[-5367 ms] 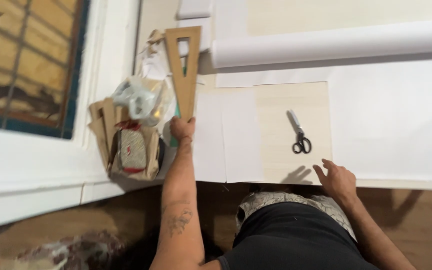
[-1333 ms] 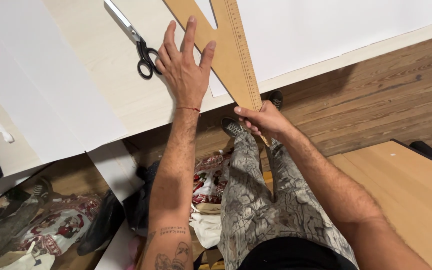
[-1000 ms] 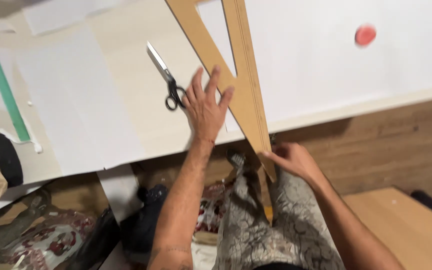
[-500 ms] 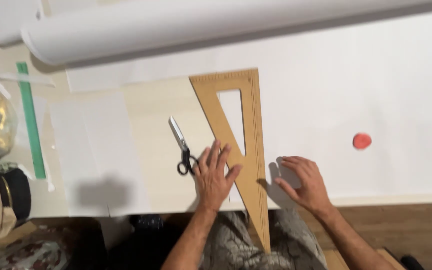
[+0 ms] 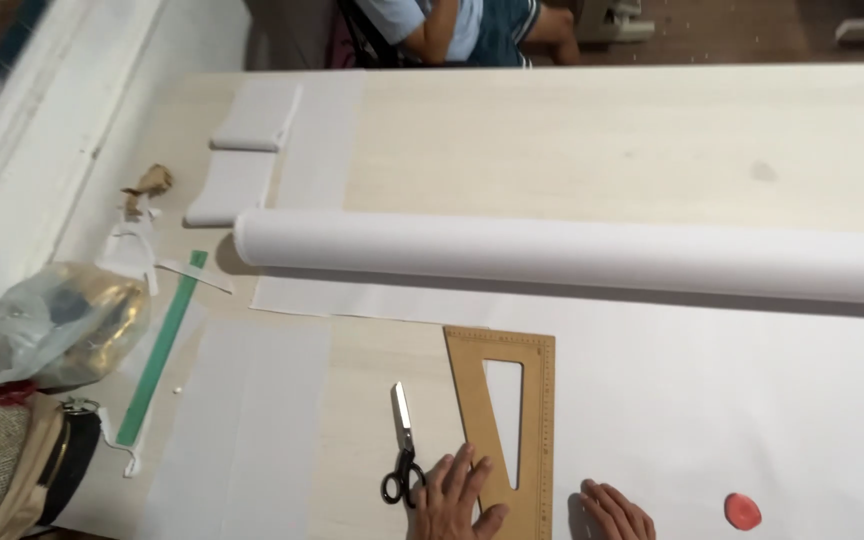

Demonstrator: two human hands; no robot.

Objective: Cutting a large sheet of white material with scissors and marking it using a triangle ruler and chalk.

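Here, near the tabletop's (image 5: 652, 130) front edge, black-handled scissors (image 5: 403, 450) are laid just left of the left hand (image 5: 455, 495) — its fingers spread flat, grasping nothing, pressed on the wooden set square (image 5: 537, 400). Just right, the right hand (image 5: 614, 512) is rested on white paper (image 5: 752, 400), fingers released — then a red disc (image 5: 742, 511).

A brown wooden triangular set square (image 5: 500, 420) lies at the worktop's (image 5: 592, 140) near edge. Black-handled scissors (image 5: 402, 450) lie left of it. A white fabric roll (image 5: 572, 258) lies behind both.
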